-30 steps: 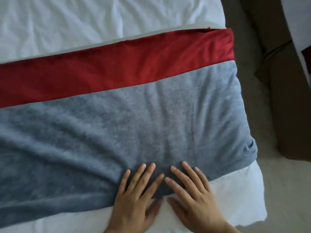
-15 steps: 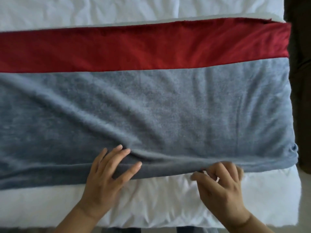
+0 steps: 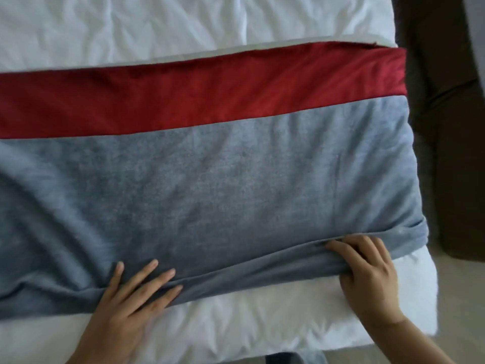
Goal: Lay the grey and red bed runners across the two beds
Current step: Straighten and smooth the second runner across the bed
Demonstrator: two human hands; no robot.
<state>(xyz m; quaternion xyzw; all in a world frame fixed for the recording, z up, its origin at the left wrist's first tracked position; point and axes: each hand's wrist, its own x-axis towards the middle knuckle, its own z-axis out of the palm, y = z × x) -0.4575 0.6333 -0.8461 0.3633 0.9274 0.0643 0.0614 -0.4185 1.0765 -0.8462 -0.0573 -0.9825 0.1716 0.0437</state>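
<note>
The left hand lies flat on the near edge of the grey runner, its fingers straight and spread apart, pressing the cloth down onto the bed. We see the fingertips on the grey fabric, while the heel of the hand rests over the white duvet just below the runner's hem. The right hand is further along the same edge, near the runner's right corner. Its fingers curl over a bunched fold of the grey cloth and its thumb sits on the fold's near side, so that it grips the fabric. A long ridge of cloth runs between the two hands, and broad creases fan out toward the left.

We find the grey runner stretched across the width of the bed, its right end wrapping down over the side of the mattress. The red runner lies directly beyond it with their long edges touching, and it too reaches the bed's right side. Past the red band the white duvet is wrinkled.

To the right of the bed stands a piece of dark brown furniture, perhaps a sofa, though we cannot be sure since the view crops it. Pale carpet shows beside the bed's near right corner.
</note>
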